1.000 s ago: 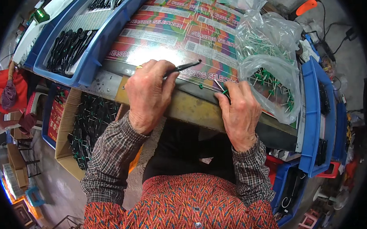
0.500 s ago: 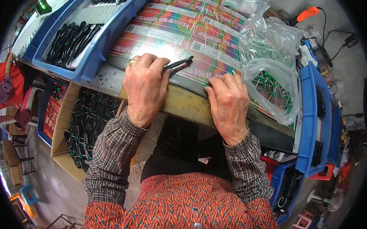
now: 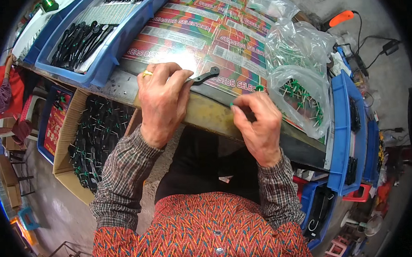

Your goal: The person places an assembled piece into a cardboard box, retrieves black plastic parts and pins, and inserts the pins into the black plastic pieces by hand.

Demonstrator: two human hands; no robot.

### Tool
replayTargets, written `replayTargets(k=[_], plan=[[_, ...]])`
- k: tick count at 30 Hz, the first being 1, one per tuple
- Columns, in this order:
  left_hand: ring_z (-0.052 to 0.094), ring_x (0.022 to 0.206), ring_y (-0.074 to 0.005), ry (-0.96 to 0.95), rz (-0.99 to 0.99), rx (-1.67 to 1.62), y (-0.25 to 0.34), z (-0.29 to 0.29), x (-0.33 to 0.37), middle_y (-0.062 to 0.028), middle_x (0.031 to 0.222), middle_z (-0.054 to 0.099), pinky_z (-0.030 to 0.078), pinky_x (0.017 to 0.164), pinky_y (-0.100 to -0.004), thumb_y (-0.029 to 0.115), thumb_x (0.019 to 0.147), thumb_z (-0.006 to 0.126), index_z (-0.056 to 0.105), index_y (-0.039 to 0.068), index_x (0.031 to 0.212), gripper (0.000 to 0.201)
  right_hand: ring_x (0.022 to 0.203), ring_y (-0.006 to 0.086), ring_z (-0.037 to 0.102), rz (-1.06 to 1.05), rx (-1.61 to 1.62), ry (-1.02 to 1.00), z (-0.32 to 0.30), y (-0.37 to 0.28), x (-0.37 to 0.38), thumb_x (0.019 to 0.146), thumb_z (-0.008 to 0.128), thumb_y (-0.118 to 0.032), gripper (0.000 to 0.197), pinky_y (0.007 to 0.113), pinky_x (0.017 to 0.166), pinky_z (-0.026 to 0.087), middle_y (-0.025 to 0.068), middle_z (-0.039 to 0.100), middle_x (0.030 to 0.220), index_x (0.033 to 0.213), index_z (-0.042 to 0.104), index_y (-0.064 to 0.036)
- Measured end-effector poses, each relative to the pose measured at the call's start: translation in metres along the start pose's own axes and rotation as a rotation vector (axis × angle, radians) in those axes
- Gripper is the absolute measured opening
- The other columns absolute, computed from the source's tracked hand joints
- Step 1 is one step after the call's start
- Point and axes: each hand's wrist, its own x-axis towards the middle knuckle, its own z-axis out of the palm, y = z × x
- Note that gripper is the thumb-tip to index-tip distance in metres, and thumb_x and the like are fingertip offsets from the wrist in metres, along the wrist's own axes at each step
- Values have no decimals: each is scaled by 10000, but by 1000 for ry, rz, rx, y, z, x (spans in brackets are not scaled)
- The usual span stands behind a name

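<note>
My left hand (image 3: 162,103) is closed on a slim black plastic piece (image 3: 207,76) with a rounded, holed end that sticks out to the right above the table edge. Fingers curled together, my right hand (image 3: 260,121) pinches something mostly hidden, with a bit of green (image 3: 231,104) at its fingertips. Just beyond those fingers shows a small green round head (image 3: 259,88); I cannot tell whether it is held. Right of this hand lies an open clear plastic bag (image 3: 288,72) of green-headed pins (image 3: 301,94) with pale shafts.
Colourful printed sheets cover the table (image 3: 197,30). At the left corner a blue tray (image 3: 98,76) holds black pieces (image 3: 79,44). A cardboard box (image 3: 62,148) below holds black pieces with green-headed pins. Blue trays (image 3: 339,136) hang at the right edge, near an orange-handled tool (image 3: 341,18).
The black piece has turned in my left hand, so its flat face and holed end now show. My right hand has shifted slightly down, its fingers more curled.
</note>
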Motion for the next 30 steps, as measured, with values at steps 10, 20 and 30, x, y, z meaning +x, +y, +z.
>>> replayTargets(k=[10,20,30], plan=[[610,747,-233,-212,-202,-724,69,-16,-51,-118,846,640,470,659,-297,-13,752,691,666,9,894,146,744,140,554,361,636,1,-22,-12,-64,789,681,9,98,253,671,442,75,602,831,864,627,42],[532,669,-41,-492,-954,-1388,91,-14,-90,-7,794,628,439,583,-191,94,895,640,650,-6,971,126,717,222,600,188,385,-33,-17,-17,-94,749,708,4,131,301,643,481,102,627,833,855,632,15],[476,553,-39,-516,-1066,-1528,86,-11,-107,-8,726,611,362,469,-195,124,892,647,650,3,929,127,649,261,592,-135,48,-86,-13,-18,-100,633,755,7,263,337,547,481,113,595,775,860,623,-8]])
